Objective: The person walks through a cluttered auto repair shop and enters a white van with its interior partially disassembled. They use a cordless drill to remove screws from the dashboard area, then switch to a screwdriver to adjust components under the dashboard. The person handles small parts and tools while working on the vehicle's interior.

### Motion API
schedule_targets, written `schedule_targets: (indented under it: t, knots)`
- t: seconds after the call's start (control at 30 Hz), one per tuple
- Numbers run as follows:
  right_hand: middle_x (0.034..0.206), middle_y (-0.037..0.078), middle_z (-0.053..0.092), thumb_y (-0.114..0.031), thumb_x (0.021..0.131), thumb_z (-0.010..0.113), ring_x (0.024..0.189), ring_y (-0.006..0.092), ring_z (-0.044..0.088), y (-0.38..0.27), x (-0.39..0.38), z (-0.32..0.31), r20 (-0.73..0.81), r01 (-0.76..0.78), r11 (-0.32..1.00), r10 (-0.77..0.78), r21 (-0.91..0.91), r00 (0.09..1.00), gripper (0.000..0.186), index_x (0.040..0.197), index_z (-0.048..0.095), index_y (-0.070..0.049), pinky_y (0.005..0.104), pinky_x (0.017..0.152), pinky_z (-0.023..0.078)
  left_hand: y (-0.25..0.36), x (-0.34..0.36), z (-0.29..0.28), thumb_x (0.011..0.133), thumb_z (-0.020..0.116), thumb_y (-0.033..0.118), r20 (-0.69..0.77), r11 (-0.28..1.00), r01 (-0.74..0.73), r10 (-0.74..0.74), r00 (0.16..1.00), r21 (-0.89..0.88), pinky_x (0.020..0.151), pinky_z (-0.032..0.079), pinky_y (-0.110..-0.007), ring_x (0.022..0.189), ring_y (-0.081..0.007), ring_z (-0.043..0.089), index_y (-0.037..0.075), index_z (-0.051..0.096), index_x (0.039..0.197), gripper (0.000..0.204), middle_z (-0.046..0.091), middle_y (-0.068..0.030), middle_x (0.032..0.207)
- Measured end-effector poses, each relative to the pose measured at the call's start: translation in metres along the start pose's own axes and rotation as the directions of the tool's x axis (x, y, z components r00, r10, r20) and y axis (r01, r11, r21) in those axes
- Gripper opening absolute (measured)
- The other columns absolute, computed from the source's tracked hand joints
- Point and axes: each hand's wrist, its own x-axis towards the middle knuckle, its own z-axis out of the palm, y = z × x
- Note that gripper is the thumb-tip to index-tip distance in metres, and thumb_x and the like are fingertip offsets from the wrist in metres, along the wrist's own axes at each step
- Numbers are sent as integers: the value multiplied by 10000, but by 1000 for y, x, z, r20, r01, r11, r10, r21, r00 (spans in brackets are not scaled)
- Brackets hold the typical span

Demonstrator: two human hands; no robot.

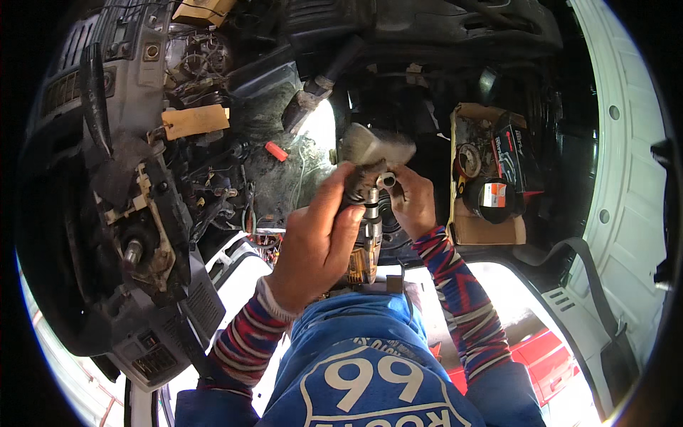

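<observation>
Between my hands is a dirty dark metal part [361, 181]; a pale flat piece at its far side [377, 146] is smeared by motion. My left hand [316, 238] pinches the part between thumb and fingers. From the right, my right hand [415, 203] closes on it beside a short hollow metal tube end [386, 180]; its fingertips are partly hidden. Just below, a shiny jointed metal rod [373, 228] runs toward my lap, beside a yellow and black tool body [358, 265]. Whether the rod touches the part, I cannot tell.
A stripped dashboard with a steering column [133, 252] and loose wiring stands at left. An open cardboard box [489, 233] with tape rolls and a small carton sits at right. A red piece [276, 151] and a dark tool-like object [307, 103] lie ahead. A belt strap [594, 277] hangs at right.
</observation>
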Motion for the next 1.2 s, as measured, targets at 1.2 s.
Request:
schedule_targets:
  t: [1.2]
  knots:
    - [962, 183, 725, 100, 875, 605, 837, 278, 740, 0, 5, 5, -1, 46, 998, -46, -30, 999, 278, 1118, 681, -11, 324, 717, 556, -5, -17, -2, 1048, 523, 127, -82, 996, -62, 68, 994, 70, 577, 487, -325, 619, -178, 651, -8, 475, 1437, 414, 658, -150, 789]
